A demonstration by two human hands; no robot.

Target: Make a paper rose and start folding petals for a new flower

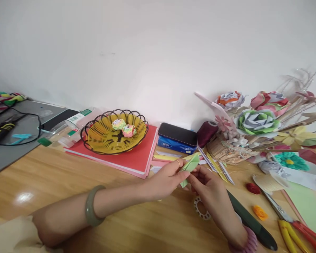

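Here both hands, the left hand (pixel 166 178) and the right hand (pixel 210 188), pinch a small folded pale-green paper piece (pixel 190 168) just above the wooden bench (pixel 68 175); it looks light, thin and easily creased, best held by its folded edges. Open bench lies to the left; green-handled scissors (pixel 250 219) sit close on the right.

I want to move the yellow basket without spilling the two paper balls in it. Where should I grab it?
Probably take the basket by its black scalloped wire rim, one of your hands on each side, coming in level from left and right. It is shallow and flares wide, and the paper balls sit loose near its middle.
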